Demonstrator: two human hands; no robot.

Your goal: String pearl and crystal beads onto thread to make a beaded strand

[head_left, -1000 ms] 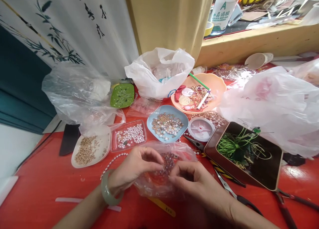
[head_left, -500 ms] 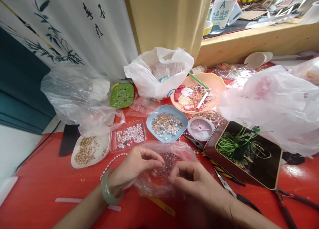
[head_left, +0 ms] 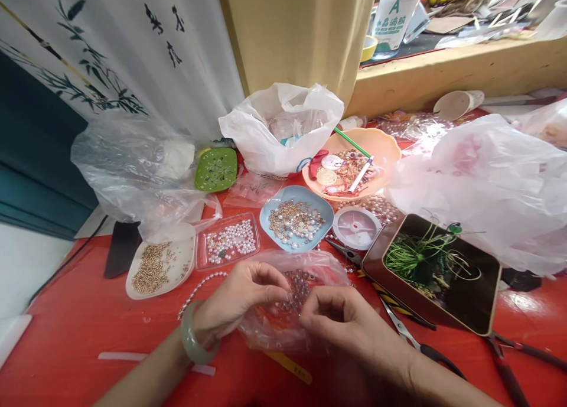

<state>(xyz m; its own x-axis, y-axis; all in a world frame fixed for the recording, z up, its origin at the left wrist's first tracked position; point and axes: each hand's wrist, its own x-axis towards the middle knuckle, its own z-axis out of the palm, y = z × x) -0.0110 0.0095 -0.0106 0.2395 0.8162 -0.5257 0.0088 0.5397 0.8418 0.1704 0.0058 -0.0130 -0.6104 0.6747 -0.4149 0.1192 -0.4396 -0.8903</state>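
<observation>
Two hands (head_left: 241,300), five dishes (head_left: 264,215) — one tin (head_left: 375,256)

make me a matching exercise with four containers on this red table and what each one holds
Containers
1. blue dish
2. white oval dish
3. clear rectangular tray
4. dark tin

Contents
a. green wire strands
b. small gold beads
c. white pearls
d. mixed gold and white beads

Pairs: 1-d, 2-b, 3-c, 4-a
</observation>
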